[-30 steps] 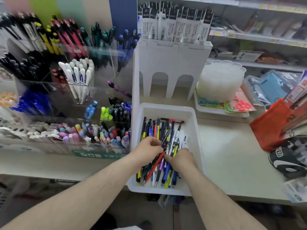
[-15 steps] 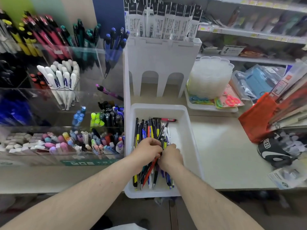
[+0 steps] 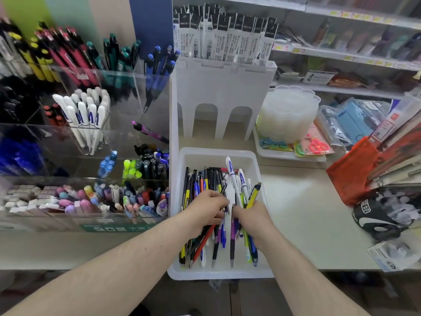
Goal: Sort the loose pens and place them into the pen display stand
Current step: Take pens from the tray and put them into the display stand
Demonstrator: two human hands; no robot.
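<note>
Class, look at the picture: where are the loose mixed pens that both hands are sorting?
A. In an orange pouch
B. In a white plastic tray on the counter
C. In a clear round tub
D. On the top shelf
B: the loose pens lie in the white plastic tray on the counter, with the left hand and right hand gripping pens in it.

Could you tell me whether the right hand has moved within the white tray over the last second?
Yes. The right hand has risen off the pile toward the white tray's right wall, lifting white and yellow pens upright.
</note>
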